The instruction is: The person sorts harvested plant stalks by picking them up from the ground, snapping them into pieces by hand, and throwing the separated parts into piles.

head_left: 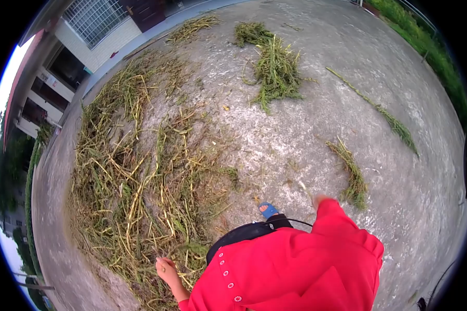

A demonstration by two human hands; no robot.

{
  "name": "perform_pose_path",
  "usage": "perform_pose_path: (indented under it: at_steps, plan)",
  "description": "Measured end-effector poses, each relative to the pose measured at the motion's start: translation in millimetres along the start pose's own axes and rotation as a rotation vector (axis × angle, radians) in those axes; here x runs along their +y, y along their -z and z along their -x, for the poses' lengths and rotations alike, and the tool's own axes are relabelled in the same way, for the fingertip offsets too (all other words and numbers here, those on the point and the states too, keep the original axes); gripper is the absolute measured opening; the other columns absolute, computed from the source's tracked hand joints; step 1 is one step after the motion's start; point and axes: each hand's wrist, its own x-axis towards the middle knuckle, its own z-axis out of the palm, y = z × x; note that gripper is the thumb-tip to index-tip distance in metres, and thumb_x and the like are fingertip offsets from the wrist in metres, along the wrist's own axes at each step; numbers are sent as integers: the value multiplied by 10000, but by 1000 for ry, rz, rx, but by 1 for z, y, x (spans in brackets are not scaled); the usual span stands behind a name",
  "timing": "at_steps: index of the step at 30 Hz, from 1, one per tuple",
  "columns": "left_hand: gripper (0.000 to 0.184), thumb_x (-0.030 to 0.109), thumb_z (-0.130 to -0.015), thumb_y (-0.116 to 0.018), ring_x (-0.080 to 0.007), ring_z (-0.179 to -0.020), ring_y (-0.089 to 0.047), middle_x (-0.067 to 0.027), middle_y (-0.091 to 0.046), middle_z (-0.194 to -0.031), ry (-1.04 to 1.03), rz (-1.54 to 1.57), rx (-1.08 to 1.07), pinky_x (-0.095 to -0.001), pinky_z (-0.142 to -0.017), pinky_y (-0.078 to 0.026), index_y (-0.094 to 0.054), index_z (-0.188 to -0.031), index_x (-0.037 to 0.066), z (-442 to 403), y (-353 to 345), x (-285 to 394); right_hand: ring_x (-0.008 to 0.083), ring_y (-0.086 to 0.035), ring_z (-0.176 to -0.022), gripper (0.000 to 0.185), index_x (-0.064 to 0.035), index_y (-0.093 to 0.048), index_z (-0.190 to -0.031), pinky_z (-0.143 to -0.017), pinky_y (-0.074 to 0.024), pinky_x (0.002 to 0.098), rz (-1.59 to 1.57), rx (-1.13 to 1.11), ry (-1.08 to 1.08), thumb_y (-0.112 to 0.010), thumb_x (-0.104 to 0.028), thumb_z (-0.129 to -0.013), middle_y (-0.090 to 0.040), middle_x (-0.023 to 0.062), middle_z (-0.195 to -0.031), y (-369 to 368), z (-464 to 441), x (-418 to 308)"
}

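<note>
My left hand (166,270), with a ring on one finger, hangs over the edge of a wide spread of cut green and yellow stalks (135,205). Its fingers look curled together; whatever they hold, if anything, is too small to make out. My right hand (320,199) reaches out from a red sleeve and is smeared by motion, so its fingers do not show clearly. Just right of it lies a small curved bunch of stalks (352,173) on the concrete. A small whitish thing (302,185) is to the upper left of that hand.
A thick pile of greener stalks (277,72) lies farther out on the concrete ground (306,129). One long stalk (381,110) is at the right. A building with a barred window (95,23) stands upper left. My foot in a blue sandal (268,210) is below.
</note>
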Motion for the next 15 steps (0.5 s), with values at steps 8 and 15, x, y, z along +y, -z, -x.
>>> perform_pose_path:
  at_steps: [8, 15]
  plan:
    - [402, 271, -971, -324, -155, -674, -511, -117, -509, -912, -281, 96, -190, -293, -637, -445, -464, -717, -7, -37, -116, 93, 346, -257, -1291, 859, 5, -122, -1376, -1033, -320, 395, -1293, 1044, 891, -674, -191, -748, -148, 234, -1416, 524, 7, -186]
    - [390, 308, -967, -346, -166, -647, -537, -144, -564, -915, -176, 533, -524, -286, -621, -459, -474, -763, 1, -42, -215, 164, 335, -372, -1229, 910, -35, -257, -1366, -1027, -306, 399, -350, 441, 1435, -736, -371, -670, -363, 216, -1335, 347, -23, -277]
